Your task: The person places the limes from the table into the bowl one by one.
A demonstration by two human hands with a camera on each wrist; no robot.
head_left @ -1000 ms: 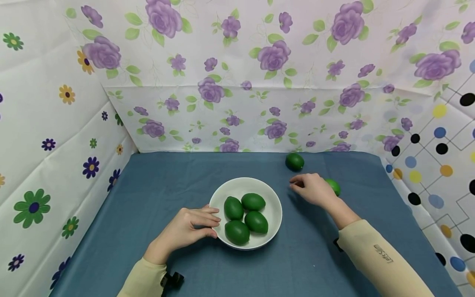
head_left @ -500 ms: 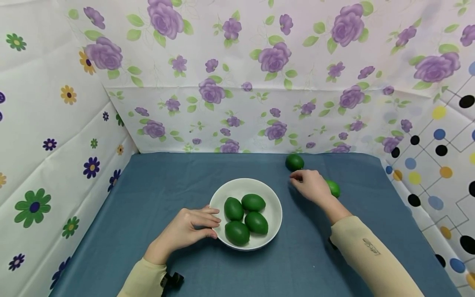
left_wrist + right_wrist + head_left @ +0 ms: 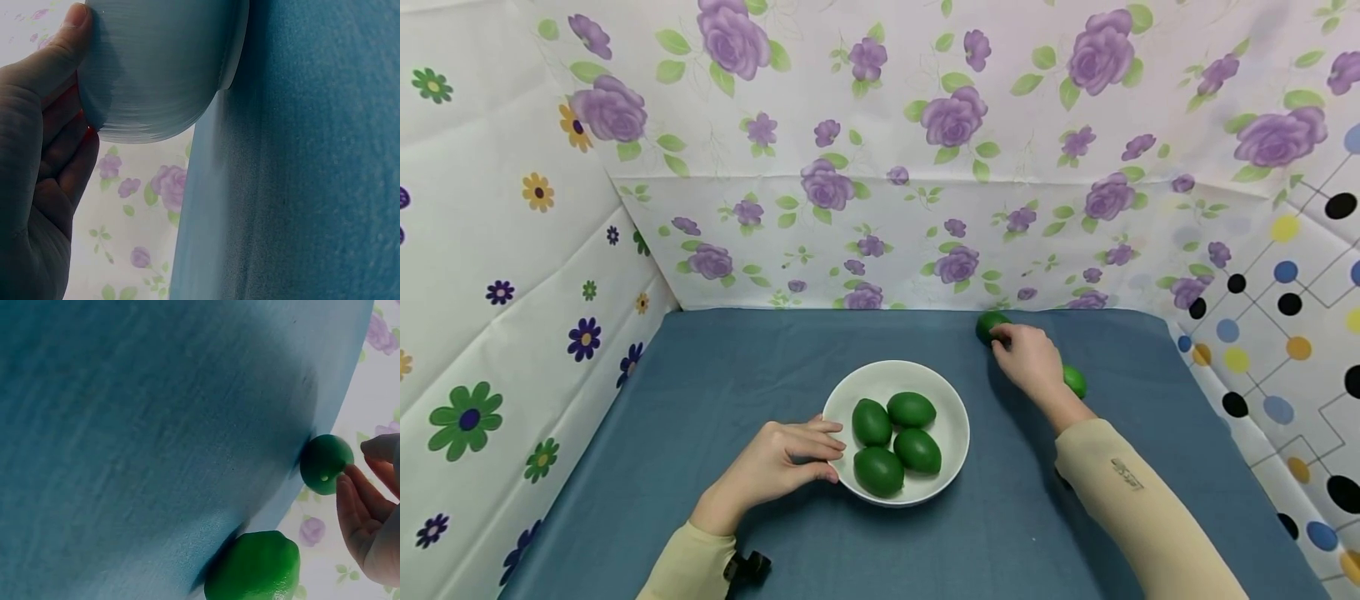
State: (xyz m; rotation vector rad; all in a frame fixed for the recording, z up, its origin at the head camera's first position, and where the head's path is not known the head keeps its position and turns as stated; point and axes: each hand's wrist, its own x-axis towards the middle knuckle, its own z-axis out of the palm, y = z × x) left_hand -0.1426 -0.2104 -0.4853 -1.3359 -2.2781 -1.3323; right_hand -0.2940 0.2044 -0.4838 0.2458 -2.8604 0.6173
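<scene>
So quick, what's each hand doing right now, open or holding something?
Left hand: holding the bowl by its side.
Right hand: open beside the far lime, not gripping it yet.

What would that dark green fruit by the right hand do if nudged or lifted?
The dark green fruit would probably roll, since its sides are rounded. It may be slightly slippery, as its skin looks smooth. It seems likely to stay stiff if the right hand lifts it: its outline shows no sag on the blue cloth.
</scene>
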